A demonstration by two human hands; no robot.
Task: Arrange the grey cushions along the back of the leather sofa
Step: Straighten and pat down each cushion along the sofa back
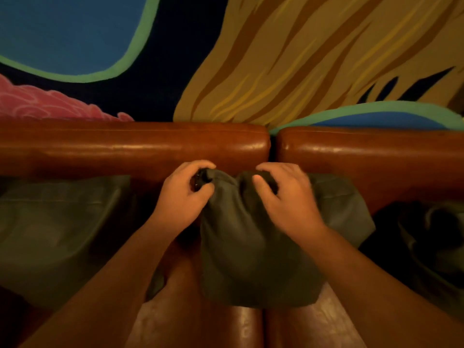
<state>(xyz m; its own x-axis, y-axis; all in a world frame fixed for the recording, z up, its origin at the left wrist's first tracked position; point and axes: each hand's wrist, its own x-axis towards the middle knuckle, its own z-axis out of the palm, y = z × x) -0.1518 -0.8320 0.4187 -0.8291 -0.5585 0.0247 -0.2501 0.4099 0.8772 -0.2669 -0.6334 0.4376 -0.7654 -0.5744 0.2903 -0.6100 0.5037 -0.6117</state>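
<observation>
A grey cushion (pixel 253 249) stands upright in the middle of the brown leather sofa (pixel 140 149), leaning against the backrest where its two sections meet. My left hand (pixel 184 197) grips the cushion's top left corner. My right hand (pixel 283 194) pinches the bunched fabric at its top edge. A second grey cushion (pixel 57 229) leans on the backrest to the left. A third grey cushion (pixel 437 237) lies crumpled in shadow at the far right.
A painted wall (pixel 301 59) with blue, pink and yellow shapes rises right behind the sofa back. The seat's front leather (pixel 251 327) shows below the middle cushion.
</observation>
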